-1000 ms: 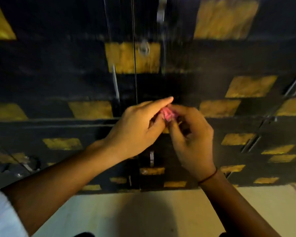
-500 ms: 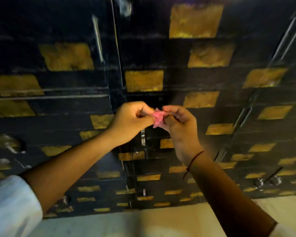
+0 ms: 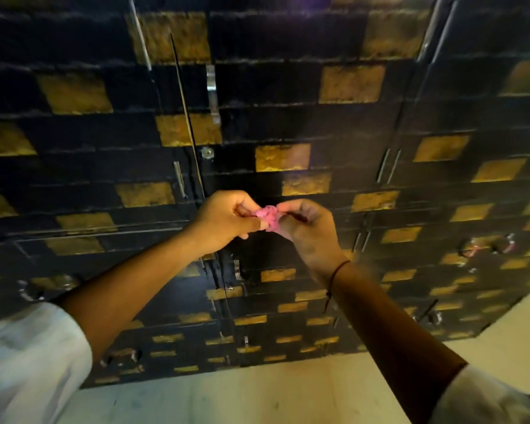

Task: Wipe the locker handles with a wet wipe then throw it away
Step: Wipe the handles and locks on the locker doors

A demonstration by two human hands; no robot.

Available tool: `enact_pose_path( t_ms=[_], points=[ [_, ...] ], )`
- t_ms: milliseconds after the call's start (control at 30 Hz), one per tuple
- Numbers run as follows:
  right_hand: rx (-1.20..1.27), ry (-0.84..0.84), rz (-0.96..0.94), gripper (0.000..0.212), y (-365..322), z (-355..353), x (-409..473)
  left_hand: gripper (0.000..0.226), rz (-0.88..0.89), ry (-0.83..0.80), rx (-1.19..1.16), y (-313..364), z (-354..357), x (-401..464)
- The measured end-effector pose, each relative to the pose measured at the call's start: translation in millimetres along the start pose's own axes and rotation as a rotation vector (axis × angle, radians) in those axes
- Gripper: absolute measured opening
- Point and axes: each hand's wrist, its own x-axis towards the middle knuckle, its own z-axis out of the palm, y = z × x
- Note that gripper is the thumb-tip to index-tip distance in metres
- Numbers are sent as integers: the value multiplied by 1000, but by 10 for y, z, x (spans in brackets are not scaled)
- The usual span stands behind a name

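A crumpled pink wipe (image 3: pixel 268 217) is sitting between the two hands, held up in front of the lockers (image 3: pixel 334 123) and not touching them. The left hand (image 3: pixel 224 220) is pinching its left edge with curled fingers and thumb; the right hand (image 3: pixel 308 231) is pinching its right side, thumb and forefinger closing on the wad. Both hands are gripping the wipe, knuckles almost meeting. A dark thread (image 3: pixel 338 269) is circling the right wrist, and white sleeves (image 3: pixel 28 362) are showing at both forearms. Behind the hands the lockers are standing black with gold squares. A silver handle (image 3: pixel 212 93) is showing above, a thinner one (image 3: pixel 179 179) is sitting up and left of the hands, and a lock (image 3: pixel 207 153) is lying between them. A pale floor (image 3: pixel 227 396) is running along the bottom.
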Motion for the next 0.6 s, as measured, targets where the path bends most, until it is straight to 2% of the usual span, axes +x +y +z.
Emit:
enact_pose_path(
  t_ms=[100, 167, 200, 300, 400, 600],
  points=[
    [-74, 164, -38, 17, -234, -177, -148, 18, 6, -5, -71, 298, 135, -57],
    [-65, 215, -97, 11, -395, -296, -266, 23, 14, 6, -86, 458, 273, -32],
    [-51, 209, -122, 7, -499, -373, -345, 26, 35, 9, -96, 554, 369, -18],
    [23, 122, -132, 15, -811, -656, -596, 31, 120, 23, -88, 882, 677, 7],
    [-37, 81, -78, 23, -1016, -1055, -727, 28, 180, 15, -79, 1217, 1015, 59],
    [-72, 201, -128, 15, -1492, -2112, -739, 26, 214, -112, -106, 2020, 1779, 331]
  ],
)
